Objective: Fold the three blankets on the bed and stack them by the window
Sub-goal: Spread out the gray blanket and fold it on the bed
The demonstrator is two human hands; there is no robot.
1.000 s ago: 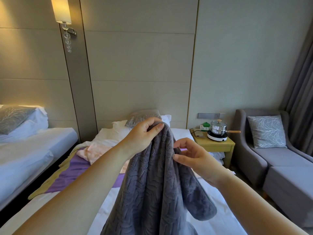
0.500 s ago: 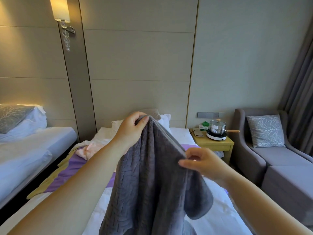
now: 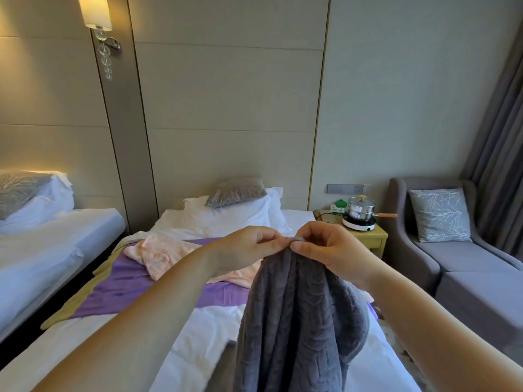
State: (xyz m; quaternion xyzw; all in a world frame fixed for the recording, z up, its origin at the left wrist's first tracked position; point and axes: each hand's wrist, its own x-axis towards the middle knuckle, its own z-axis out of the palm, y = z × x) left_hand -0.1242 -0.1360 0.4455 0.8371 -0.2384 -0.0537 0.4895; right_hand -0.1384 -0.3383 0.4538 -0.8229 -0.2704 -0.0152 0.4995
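A hotel room with pale panelled walls holds a white-sheeted bed point(image 3: 198, 335) straight ahead, its head against the wall. A second bed point(image 3: 56, 236) stands to the left across a narrow gap. A grey sofa point(image 3: 467, 267) sits on the right, and a grey curtain point(image 3: 501, 137) hangs down behind it at the right edge.

The grey blanket point(image 3: 297, 321), with a raised pattern, hangs in long folds above the near part of the bed, gathered to a single point at the top. A purple blanket point(image 3: 127, 284) with a yellow-green edge lies spread across the middle of the bed. A pink blanket point(image 3: 164, 253) lies crumpled on top of it, nearer the pillows.

A yellow nightstand point(image 3: 370, 240) stands between bed and sofa, carrying a steel pot point(image 3: 360, 207) on a white hotplate point(image 3: 358, 223). A patterned cushion point(image 3: 438, 215) leans on the sofa back, and a wall lamp point(image 3: 96, 12) glows at upper left.

The left hand point(image 3: 249, 244) and the right hand point(image 3: 331, 250) meet at the top of the grey blanket. Each has its fingers curled and pinches the fabric between thumb and fingertips, the two pinches almost touching.
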